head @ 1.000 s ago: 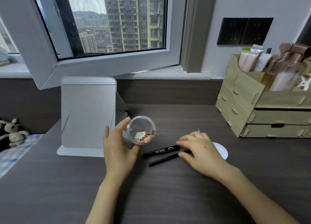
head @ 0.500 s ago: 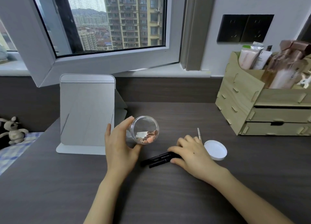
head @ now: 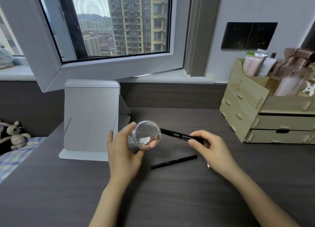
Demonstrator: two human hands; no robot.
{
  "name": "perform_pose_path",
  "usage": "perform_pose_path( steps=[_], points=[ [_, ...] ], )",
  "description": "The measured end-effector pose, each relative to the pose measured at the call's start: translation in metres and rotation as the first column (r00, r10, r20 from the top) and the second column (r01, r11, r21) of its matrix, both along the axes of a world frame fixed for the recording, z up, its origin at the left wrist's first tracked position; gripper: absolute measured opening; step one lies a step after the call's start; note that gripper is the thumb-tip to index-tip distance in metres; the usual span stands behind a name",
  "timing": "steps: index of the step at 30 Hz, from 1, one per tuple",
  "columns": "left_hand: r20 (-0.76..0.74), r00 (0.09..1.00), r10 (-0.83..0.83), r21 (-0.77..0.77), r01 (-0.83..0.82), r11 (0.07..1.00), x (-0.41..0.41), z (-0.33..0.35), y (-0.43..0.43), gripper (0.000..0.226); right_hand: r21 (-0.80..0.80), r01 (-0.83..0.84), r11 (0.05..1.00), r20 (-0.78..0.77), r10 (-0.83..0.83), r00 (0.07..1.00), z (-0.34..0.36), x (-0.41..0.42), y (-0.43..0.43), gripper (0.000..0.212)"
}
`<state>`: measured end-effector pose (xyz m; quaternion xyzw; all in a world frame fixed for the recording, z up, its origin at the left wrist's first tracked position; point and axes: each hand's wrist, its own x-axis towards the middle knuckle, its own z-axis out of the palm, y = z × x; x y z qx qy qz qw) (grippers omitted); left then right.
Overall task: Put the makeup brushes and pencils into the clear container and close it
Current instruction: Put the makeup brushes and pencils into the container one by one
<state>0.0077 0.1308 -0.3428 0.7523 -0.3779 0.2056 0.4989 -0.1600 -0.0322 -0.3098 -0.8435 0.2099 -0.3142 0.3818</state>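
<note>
- Head view, desk scene: a dark desk (head: 170, 201) carried every item listed below.
- Clear container (head: 146, 135): held off the desk near its middle, tipped on its side with the open mouth turned toward the right hand, presumably so a long item could slide in. Small pinkish pieces and something white lay inside; what they were could not be told.
- Left hand (head: 123, 151): wrapped around the container's wall, thumb on the far side and fingers (head: 142, 152) curled beneath, closed firmly on it.
- Thick black pencil (head: 180, 136): lifted clear of the desk, its free tip just at the container's rim, aimed at the opening; judged to be the item being loaded. Whether the tip was inside the mouth could not be told.
- Right hand (head: 211, 150): thumb and fingertips (head: 192, 142) pinched together on the pencil's rear end, other fingers loosely folded.
- Thin black pencil (head: 173, 161): lay flat on the desk below the two hands, touched by neither, not yet loaded.
- Slim silvery tip (head: 209, 166): peeked out beneath the right hand; possibly a brush handle, too hidden to say.
- Container lid: not seen.
- Folding mirror (head: 91, 119): stood toward the desk's rear left, just behind the left hand.
- Wooden organiser (head: 252, 110): at the rear right edge, well apart from the hands.
</note>
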Motion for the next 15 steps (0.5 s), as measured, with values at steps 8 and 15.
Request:
perform_pose_path(
  steps=[8,15],
  points=[
    [0.050,0.999,-0.013,0.004,0.013,1.000,-0.003,0.001,0.000,0.069,-0.259,0.034,0.965,0.189,0.016,0.982,0.050,-0.011,0.035,0.013],
    [0.123,0.991,-0.050,0.056,0.043,0.998,-0.006,0.001,-0.001,0.077,-0.778,0.069,0.625,0.039,-0.062,0.997,0.049,0.042,0.056,0.025]
  ],
)
